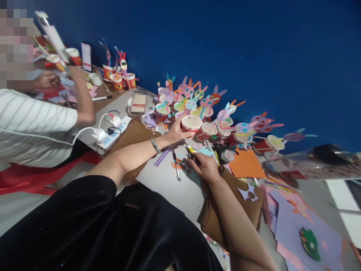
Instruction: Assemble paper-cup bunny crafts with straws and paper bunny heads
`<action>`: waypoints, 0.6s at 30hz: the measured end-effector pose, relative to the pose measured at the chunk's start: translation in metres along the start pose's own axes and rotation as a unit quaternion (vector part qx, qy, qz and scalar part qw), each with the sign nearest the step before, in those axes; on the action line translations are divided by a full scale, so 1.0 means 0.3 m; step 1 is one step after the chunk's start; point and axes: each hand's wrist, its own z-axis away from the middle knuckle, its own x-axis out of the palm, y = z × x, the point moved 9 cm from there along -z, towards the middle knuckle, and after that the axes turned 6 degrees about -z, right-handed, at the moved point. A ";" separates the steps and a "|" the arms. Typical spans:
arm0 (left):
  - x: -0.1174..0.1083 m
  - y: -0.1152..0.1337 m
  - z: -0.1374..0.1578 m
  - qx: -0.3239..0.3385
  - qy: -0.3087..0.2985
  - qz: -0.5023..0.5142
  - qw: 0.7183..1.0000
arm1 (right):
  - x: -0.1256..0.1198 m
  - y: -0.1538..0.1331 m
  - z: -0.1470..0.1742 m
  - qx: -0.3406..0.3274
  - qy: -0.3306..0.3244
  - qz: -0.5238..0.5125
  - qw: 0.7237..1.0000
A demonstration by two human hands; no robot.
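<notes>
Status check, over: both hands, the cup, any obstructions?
Left hand gripping red-and-white round paper cup, mouth up. Right hand holding slim yellow-and-black tool. Red paper cups with rabbit-eared figures crowd behind.

The left arm point(129, 156) reaches out to the red paper cup point(191, 123), the left hand point(178, 131) curved around its side. On the cup's near side, slightly rightward, the right hand point(206, 166) is palm-down, fingers curled in.

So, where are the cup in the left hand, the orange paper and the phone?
Held cup point(191, 123): head view, on its pale inside.
Orange paper point(246, 164): head view, middle of the sheet.
Phone point(86, 56): head view, on its lit screen.
</notes>
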 end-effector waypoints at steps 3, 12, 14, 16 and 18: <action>-0.023 0.005 0.004 0.011 0.043 -0.007 0.999 | 0.000 -0.005 -0.002 0.001 -0.005 -0.010 1.000; -0.170 0.076 -0.090 0.086 0.098 -0.018 0.991 | 0.102 -0.090 0.021 -0.066 -0.188 -0.024 0.980; -0.189 0.069 -0.103 0.082 0.110 -0.029 0.990 | 0.106 -0.094 0.023 -0.068 -0.195 -0.033 0.978; -0.186 0.061 -0.104 0.086 0.115 -0.035 0.989 | 0.093 -0.102 0.008 -0.071 -0.160 -0.027 0.984; -0.162 0.052 -0.098 0.094 0.109 -0.043 0.989 | 0.087 -0.136 -0.015 -0.093 -0.119 0.007 0.989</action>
